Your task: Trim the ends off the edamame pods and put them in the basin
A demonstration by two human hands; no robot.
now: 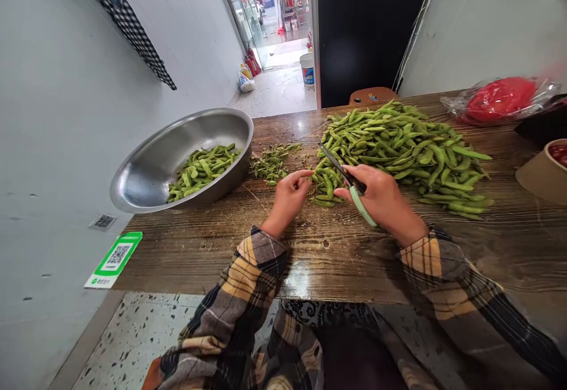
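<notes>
My right hand [376, 192] grips a pair of scissors [361, 204] with pale green handles and dark blades pointing up and left. The blade tips lie over the near left edge of a large heap of green soybean pods [398, 148]. My left hand [292, 195] is closed in a pinch beside a few pods [326, 186] at the heap's left side. What its fingertips hold, if anything, is too small to make out. Between the heap and a steel basin [142, 168] lies a small pile of trimmings [271, 162]. Inside the tilted basin rest more pods [204, 168].
The wooden table [212, 242] carries a green QR-code card [117, 257] at its left edge. A clear bag with something red [500, 99] lies at the back right, near a brown paper bowl [543, 171]. Beyond the table, a white bucket [307, 71] stands by the doorway.
</notes>
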